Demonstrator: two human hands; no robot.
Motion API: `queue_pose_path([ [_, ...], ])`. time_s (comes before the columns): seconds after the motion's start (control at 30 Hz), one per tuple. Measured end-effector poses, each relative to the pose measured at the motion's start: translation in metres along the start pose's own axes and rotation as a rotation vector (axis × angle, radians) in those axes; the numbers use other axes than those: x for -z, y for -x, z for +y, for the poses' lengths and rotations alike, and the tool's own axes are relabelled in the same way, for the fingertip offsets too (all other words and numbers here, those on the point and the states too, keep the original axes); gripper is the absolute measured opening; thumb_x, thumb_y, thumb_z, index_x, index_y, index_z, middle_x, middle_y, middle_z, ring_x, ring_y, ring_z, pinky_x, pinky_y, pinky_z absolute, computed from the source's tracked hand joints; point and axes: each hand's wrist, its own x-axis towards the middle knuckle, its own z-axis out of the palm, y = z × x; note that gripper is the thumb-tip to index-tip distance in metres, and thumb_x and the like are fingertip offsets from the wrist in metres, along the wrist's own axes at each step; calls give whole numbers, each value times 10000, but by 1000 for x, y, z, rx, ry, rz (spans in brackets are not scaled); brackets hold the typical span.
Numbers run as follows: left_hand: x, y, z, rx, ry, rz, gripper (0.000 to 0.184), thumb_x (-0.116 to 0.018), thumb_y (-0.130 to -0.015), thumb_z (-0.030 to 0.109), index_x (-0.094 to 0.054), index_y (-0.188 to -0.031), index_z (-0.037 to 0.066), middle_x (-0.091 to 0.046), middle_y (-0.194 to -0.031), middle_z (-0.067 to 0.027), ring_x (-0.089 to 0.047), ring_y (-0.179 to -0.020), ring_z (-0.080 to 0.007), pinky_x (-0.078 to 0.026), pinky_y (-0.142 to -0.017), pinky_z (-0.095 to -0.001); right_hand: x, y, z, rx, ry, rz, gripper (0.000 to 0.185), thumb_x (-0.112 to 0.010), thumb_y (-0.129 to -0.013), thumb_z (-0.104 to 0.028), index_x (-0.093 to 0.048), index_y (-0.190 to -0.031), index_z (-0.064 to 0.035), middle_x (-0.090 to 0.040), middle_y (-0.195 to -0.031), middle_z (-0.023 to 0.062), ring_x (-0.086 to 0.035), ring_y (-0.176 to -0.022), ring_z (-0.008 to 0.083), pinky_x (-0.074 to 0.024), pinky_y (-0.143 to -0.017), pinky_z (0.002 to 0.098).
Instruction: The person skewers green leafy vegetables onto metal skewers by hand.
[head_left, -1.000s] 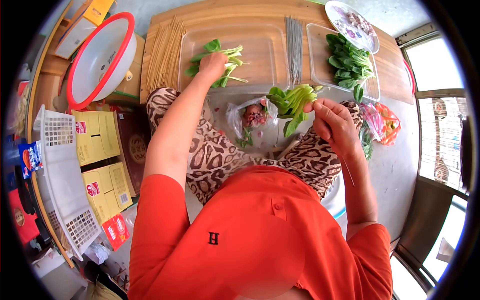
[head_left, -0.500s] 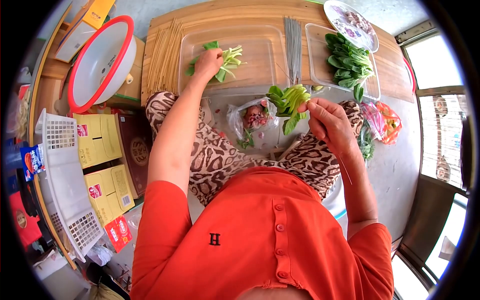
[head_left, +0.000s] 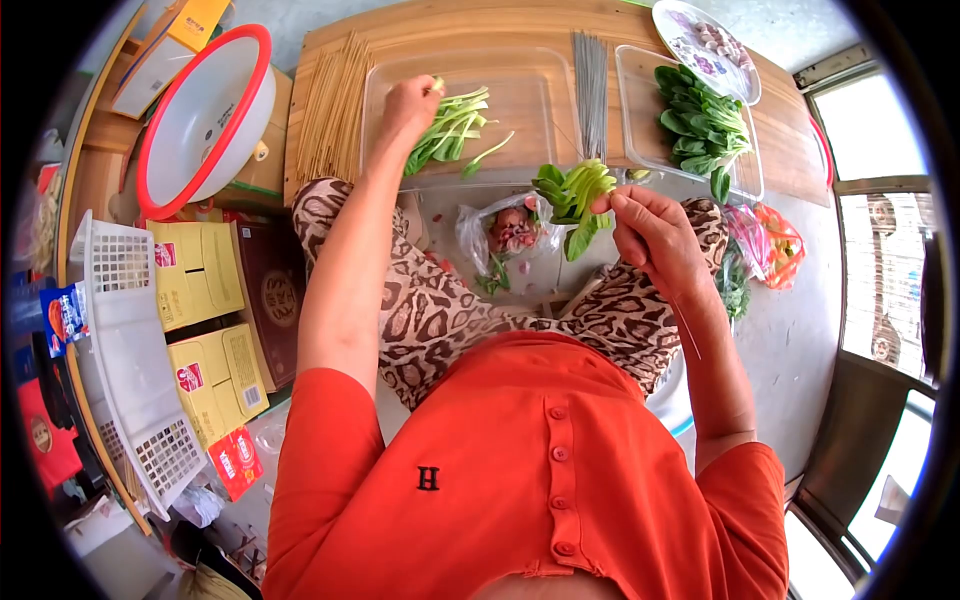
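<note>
My left hand (head_left: 410, 108) is closed in a pinch over the left clear plastic tray (head_left: 540, 75), with a pale green bit of a leafy green (head_left: 437, 84) at its fingertips. Loose leafy greens (head_left: 455, 125) lie in that tray beside the hand, one stalk apart to the right. Above my lap, my right hand (head_left: 655, 235) grips a thin skewer (head_left: 690, 330) whose lower end trails along the wrist. Folded greens (head_left: 575, 195) are bunched on the skewer just beyond the fingers.
Bamboo skewers (head_left: 330, 110) and metal skewers (head_left: 590, 95) lie on the wooden table (head_left: 450, 25). More greens (head_left: 705, 125) fill the right tray (head_left: 640, 130), near a patterned plate (head_left: 690, 40) of meat pieces. A plastic bag (head_left: 505, 230) sits between my knees; a red-rimmed basin (head_left: 205, 125) stands left.
My left hand has lifted off the pile and moved slightly up, and the loose greens have spread out in the tray. My right hand stays nearly still with the skewered greens.
</note>
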Motion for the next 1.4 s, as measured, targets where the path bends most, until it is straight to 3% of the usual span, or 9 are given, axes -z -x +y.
queue_pose_path([
  [0.2, -52, 20, 25, -35, -85, -329, 245, -728, -708, 313, -692, -883, 145, -676, -822, -116, -650, -812, -313, -499, -685, -427, -3, 0, 1, 10, 1, 18, 255, -467, -997, -218, -621, -979, -15, -365, -481, -62, -280, -405, 24, -209, -393, 193],
  [0.57, -102, 39, 15, -126, -199, -303, 199, -741, -702, 182, -669, -873, 111, -644, -941, -111, -628, -893, -320, -491, -715, -430, 14, 12, 7, 2, -35, 77, 252, -470, -996, -209, -630, -975, -15, -371, -487, -62, -289, -415, 25, -224, -402, 190],
  [0.67, -98, 42, 18, -196, -195, -235, 177, -722, -704, 170, -668, -865, 116, -658, -883, -110, -632, -855, -324, -490, -693, -436, 18, 13, 9, -8, -61, 73, 246, -501, -981, -204, -640, -989, -1, -391, -516, -67, -318, -434, 20, -226, -411, 185],
  [0.77, -90, 34, 28, -34, -143, -313, 137, -689, -717, 153, -669, -848, 120, -670, -807, -107, -645, -780, -315, -499, -672, -419, 19, 12, 8, -7, -55, 74, 246, -498, -981, -205, -641, -987, -5, -394, -517, -68, -318, -434, 20, -222, -408, 187],
  [0.83, -84, 28, 34, -103, 177, -139, 131, -663, -731, 160, -674, -852, 108, -682, -764, -94, -663, -716, -277, -507, -654, -389, 16, 11, 6, 4, -38, 74, 248, -484, -988, -210, -634, -983, -13, -386, -502, -65, -307, -424, 21, -222, -405, 188],
  [0.87, -63, 31, 60, -44, 294, -145, 192, -715, -746, 168, -670, -895, 57, -671, -746, -28, -628, -702, -114, -488, -654, -274, 14, 9, 3, 15, -17, 72, 250, -470, -995, -214, -627, -979, -20, -378, -488, -62, -296, -415, 23, -221, -402, 190],
  [1.03, -1, 56, 127, -2, 751, -43, 103, -695, -804, 67, -656, -885, 17, -623, -792, 13, -525, -619, -61, -432, -565, -209, -4, 6, -17, 77, 54, 68, 258, -470, -995, -226, -625, -976, -21, -369, -484, -72, -284, -400, 15, -198, -392, 188],
  [1.13, 20, 74, 146, 106, 972, -7, 136, -701, -814, 60, -632, -926, 25, -586, -738, 27, -410, -552, -7, -281, -471, -177, -17, 1, -23, 152, 61, 36, 263, -479, -991, -232, -631, -973, -18, -378, -488, -78, -288, -401, 9, -190, -391, 188],
  [1.4, 39, 93, 154, 137, 1112, 37, 104, -681, -821, 18, -630, -912, 18, -590, -757, 27, -447, -590, -10, -319, -498, -172, -27, -2, -24, 138, 82, 2, 261, -490, -985, -228, -639, -983, -14, -376, -499, -83, -291, -410, 11, -194, -396, 187],
])
